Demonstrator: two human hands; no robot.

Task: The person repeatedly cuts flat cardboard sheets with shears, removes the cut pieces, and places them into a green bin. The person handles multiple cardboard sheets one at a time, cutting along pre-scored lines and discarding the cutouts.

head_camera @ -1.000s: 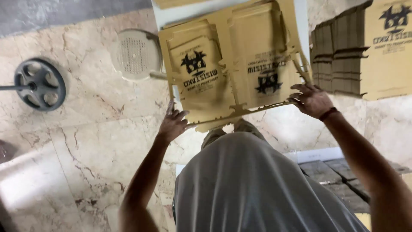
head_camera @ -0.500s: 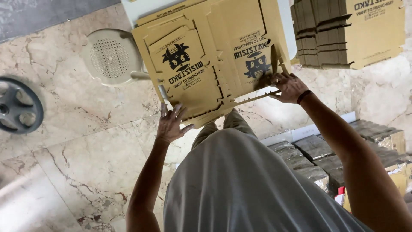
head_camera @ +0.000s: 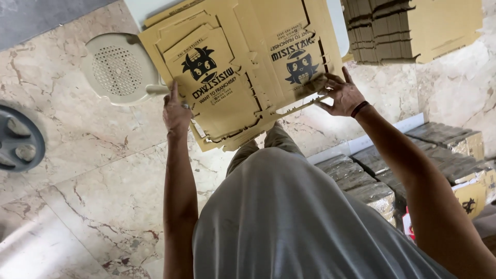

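Observation:
A flat, die-cut brown cardboard box blank with black printed logos lies on top of a stack of similar blanks on a white table. My left hand grips its left near edge, fingers over the card. My right hand, with a dark wristband, holds the right near edge by a flap. Both arms reach forward over my grey shirt.
A beige round plastic stool stands left of the table. A grey wheel-shaped object lies at the far left on the marble floor. A stack of folded cardboard sits upper right. Wrapped bundles of cardboard lie at the right.
The view has shifted, so the stool and wheel slid left. Both hands moved up along the blank's near edge and now grip it more firmly.

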